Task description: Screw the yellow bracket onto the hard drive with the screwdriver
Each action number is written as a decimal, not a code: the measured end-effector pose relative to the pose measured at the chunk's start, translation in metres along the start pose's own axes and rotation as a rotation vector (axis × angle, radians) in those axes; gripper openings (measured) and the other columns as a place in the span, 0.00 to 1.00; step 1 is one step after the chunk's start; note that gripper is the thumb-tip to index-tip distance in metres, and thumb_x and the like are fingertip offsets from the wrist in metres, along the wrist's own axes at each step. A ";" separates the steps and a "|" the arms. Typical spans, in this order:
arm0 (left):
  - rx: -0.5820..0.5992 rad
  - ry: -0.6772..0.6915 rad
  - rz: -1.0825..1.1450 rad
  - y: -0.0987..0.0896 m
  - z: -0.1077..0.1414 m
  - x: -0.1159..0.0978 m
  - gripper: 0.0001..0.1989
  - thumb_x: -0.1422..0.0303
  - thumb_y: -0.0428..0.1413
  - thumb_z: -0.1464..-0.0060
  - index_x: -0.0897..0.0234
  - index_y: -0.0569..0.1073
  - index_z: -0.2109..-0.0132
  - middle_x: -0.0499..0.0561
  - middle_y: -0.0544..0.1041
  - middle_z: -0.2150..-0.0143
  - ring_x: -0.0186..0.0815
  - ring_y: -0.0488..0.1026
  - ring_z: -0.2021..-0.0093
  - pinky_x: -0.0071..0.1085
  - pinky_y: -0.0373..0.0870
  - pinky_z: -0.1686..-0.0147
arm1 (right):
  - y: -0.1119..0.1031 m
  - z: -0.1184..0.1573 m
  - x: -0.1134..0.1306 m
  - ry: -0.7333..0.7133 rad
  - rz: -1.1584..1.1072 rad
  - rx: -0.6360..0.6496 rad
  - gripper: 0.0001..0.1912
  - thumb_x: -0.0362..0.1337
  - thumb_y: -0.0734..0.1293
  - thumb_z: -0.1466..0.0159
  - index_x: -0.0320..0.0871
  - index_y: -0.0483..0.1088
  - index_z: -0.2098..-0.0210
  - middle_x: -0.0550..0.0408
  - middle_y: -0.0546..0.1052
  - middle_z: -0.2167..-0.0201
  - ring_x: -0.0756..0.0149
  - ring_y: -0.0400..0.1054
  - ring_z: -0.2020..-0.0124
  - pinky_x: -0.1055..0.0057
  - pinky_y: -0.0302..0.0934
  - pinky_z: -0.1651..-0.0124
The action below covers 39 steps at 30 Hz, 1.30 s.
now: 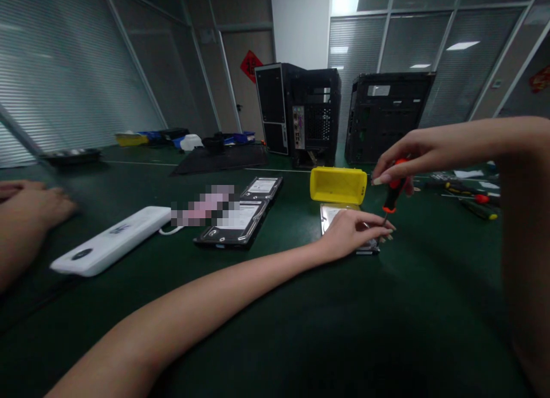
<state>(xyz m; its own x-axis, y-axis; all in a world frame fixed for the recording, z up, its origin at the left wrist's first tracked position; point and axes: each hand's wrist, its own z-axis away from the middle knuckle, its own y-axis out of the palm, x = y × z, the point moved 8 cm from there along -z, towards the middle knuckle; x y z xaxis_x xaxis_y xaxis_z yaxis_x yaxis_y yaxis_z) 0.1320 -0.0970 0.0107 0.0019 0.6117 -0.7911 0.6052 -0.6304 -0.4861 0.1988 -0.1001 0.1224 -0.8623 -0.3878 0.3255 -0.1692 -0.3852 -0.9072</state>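
Note:
My right hand (399, 163) is wrapped round the red and black handle of a screwdriver (392, 194), which points down. My left hand (354, 232) lies over a hard drive (329, 213) on the green table (275, 329), its fingers pinched around the screwdriver's tip. Whatever sits at the tip is too small to tell. Directly behind the drive stands a yellow bin (338, 186). Two more hard drives, a nearer one (230, 235) and a farther one (263, 186), lie to the left.
A white power bank (114, 240) with a cable lies left, near another person's hand (38, 206). Computer cases (315, 111) (389, 117) stand at the back. Pliers and screwdrivers (476, 206) lie at the right. A dark mat (221, 159) is further back.

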 end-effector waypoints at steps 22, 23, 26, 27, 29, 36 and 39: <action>0.181 -0.052 0.132 0.013 0.001 0.006 0.18 0.70 0.59 0.55 0.70 0.71 0.54 0.55 0.75 0.56 0.35 0.72 0.56 0.34 0.66 0.53 | -0.001 0.016 0.000 -0.065 -0.055 0.052 0.18 0.44 0.61 0.41 0.43 0.67 0.54 0.51 0.74 0.58 0.66 0.70 0.62 0.72 0.64 0.61; 0.191 -0.062 0.118 0.014 0.001 0.008 0.18 0.71 0.59 0.55 0.70 0.71 0.54 0.54 0.75 0.57 0.35 0.72 0.56 0.34 0.66 0.53 | -0.001 0.016 0.001 -0.065 -0.065 0.056 0.18 0.44 0.61 0.41 0.42 0.67 0.54 0.51 0.74 0.58 0.66 0.70 0.62 0.73 0.64 0.61; 0.235 -0.057 0.076 0.017 0.001 0.009 0.18 0.73 0.58 0.54 0.70 0.71 0.53 0.54 0.75 0.58 0.34 0.72 0.57 0.32 0.66 0.54 | -0.001 0.015 0.002 -0.080 -0.082 0.056 0.17 0.43 0.60 0.40 0.41 0.67 0.56 0.51 0.74 0.60 0.67 0.70 0.63 0.73 0.64 0.62; 0.243 -0.047 0.063 0.017 0.001 0.009 0.17 0.73 0.58 0.53 0.70 0.71 0.53 0.54 0.75 0.58 0.33 0.72 0.57 0.31 0.66 0.54 | 0.000 0.015 0.004 -0.091 -0.084 0.057 0.16 0.43 0.60 0.40 0.40 0.67 0.57 0.51 0.75 0.61 0.67 0.70 0.64 0.74 0.64 0.62; 0.249 -0.034 0.043 0.017 0.001 0.010 0.17 0.73 0.58 0.53 0.69 0.71 0.54 0.54 0.76 0.59 0.33 0.72 0.57 0.30 0.66 0.55 | 0.002 0.016 0.007 -0.115 -0.095 0.070 0.15 0.42 0.61 0.41 0.39 0.68 0.59 0.51 0.75 0.62 0.68 0.70 0.65 0.74 0.64 0.63; 0.260 -0.007 0.022 0.018 0.000 0.009 0.17 0.73 0.58 0.53 0.69 0.71 0.54 0.54 0.76 0.59 0.33 0.72 0.58 0.31 0.66 0.55 | 0.001 0.018 0.013 -0.088 -0.117 0.003 0.16 0.42 0.62 0.42 0.37 0.66 0.59 0.50 0.75 0.62 0.68 0.70 0.67 0.73 0.63 0.64; 0.263 -0.031 0.013 0.018 0.000 0.011 0.18 0.75 0.59 0.55 0.68 0.71 0.54 0.53 0.75 0.59 0.34 0.72 0.57 0.31 0.66 0.55 | 0.004 0.014 0.008 -0.063 -0.133 0.072 0.16 0.43 0.62 0.43 0.40 0.68 0.59 0.50 0.75 0.60 0.67 0.70 0.65 0.74 0.63 0.64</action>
<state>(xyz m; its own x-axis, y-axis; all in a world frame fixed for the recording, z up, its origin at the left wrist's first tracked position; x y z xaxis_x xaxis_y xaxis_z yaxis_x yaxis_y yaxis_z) 0.1429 -0.1016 -0.0065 -0.0186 0.5903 -0.8069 0.3773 -0.7433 -0.5525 0.1984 -0.1168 0.1249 -0.8026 -0.3799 0.4599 -0.2435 -0.4951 -0.8340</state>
